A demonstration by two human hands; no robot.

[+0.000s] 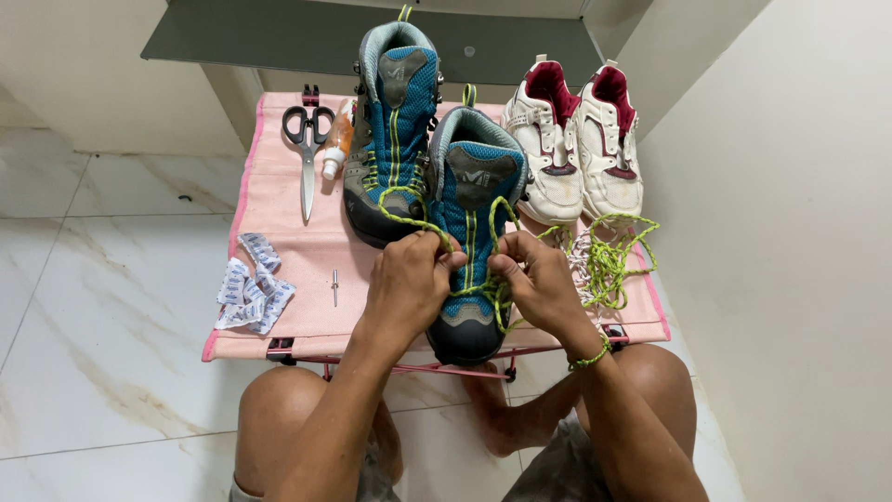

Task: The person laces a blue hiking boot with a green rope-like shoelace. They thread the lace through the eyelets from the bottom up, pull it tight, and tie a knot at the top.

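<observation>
Seated low, knees apart, facing a small pink folding table (279,232) over a pale marble floor (111,307).

Near boot (471,251) standing on the table's front edge, toe cap toward the body, heel and pull loop away; long axis running straight out from the lap, almost dead centre between the two forearms. Second boot (390,130) of the same blue and grey just behind and to the left, touching or nearly touching the first.

Left hand (407,279) resting on the left flank of the near boot, fingers curled shut around a strand of yellow-green lace (409,221) that loops up and back over the tongue. Right hand (537,284) mirrored on the right flank, fingers pinched closed on the other strand of the same lace, thumb on top. Both hands level with the lower eyelets, about equally near to the boot, one on each side of its midline; lace ends leading outward from the tongue into each fist.

Loose tangle of laces (609,260) lying just right of the right hand, partly on the table, below a pair of white shoes (576,139). Well to the left: scissors (308,149), a small bottle (336,139), a scatter of little sachets (253,284), and a small metal pin (334,286).
</observation>
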